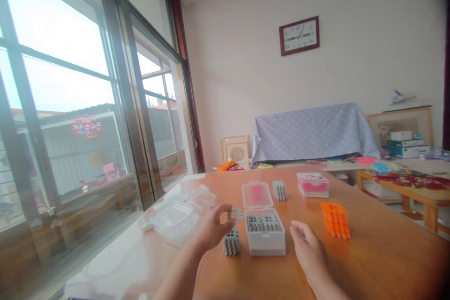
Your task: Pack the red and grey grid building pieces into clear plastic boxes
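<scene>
My left hand (pixel 212 228) pinches a flat grey plastic piece (pixel 234 214) with square notches, just left of a clear plastic box (pixel 267 245). Below that piece stands a stack of similar grey pieces (pixel 231 243) on the table. The box has its lid (pixel 257 195) swung back and holds rows of grey pieces (pixel 263 222). To the right of the box is my right hand (pixel 309 246), its fingers loosely bent and nothing visible in them. An orange stack of notched pieces (pixel 335 221) stands farther right, apart from that hand.
Another grey stack (pixel 280 191) and a closed box with pink contents (pixel 312 185) stand farther back on the wooden table (pixel 372 253). Clear plastic containers and lids (pixel 176 218) lie at the left, near the window. A low wooden table (pixel 422 187) stands at the right.
</scene>
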The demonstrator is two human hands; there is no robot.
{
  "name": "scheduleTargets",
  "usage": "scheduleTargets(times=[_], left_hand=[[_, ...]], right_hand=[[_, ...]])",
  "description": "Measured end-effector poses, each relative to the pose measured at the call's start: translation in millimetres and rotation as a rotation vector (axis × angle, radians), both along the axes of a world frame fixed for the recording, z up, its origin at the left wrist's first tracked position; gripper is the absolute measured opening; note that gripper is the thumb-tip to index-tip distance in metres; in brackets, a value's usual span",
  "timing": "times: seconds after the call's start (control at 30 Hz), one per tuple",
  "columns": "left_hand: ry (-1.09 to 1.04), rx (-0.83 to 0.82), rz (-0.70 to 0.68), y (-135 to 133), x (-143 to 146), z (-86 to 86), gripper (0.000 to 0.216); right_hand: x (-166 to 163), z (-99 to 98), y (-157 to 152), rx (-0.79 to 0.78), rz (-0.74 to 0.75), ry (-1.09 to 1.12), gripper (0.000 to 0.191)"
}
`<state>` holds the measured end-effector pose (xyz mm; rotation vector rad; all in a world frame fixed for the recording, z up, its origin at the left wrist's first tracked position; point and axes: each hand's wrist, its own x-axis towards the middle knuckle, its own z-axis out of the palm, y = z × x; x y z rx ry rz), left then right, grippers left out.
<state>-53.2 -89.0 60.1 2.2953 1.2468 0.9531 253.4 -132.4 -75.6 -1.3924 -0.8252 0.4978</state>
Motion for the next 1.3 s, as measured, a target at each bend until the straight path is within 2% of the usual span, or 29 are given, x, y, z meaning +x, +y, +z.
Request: scheduleTargets(times=[0.1, 0.2, 0.37, 0.53, 0.7, 0.83, 1.07, 1.2, 1.3], left_hand=[[0.085, 0.076, -0.012, -2, 27, 5.6, 0.039], [0.158, 0.059, -0.012, -2, 53, 3.9, 0.041], [0.193, 0.025, 0.035, 2, 70, -3.9, 0.043], [0.205, 0.079, 0.018, -6, 69, -0.6, 0.036], [0.272, 0.106, -0.085, -21, 71, 10.3, 0.024], [0.313, 0.116, -0.082, -24, 71, 15.8, 0.03], [0.273, 0.12, -0.084, -23, 68, 15.3, 0.032], [0.182, 0.122, -0.08, -15, 54, 16.4, 0.035], [0.142, 0.05, -0.042, -4, 31, 11.5, 0.032]], right_hand=[[2, 0.7, 0, -0.02, 0.004, -0.004, 0.047], [2, 4.3, -3, -0.006, 0.006, -0.003, 0.046], [1, 7.2, -5, 0.025, 0.017, 0.006, 0.043], [0, 4.1, -3, 0.021, 0.026, 0.016, 0.04], [0, 3.6, -2, 0.011, 0.035, 0.018, 0.041], [0, 4.3, -2, 0.002, 0.043, 0.008, 0.041], [0, 6.8, -2, -0.005, 0.047, 0.005, 0.043], [-1, 9.3, -5, 0.016, 0.028, 0.019, 0.042], [-2, 9.1, -6, 0.022, 0.022, 0.031, 0.042]])
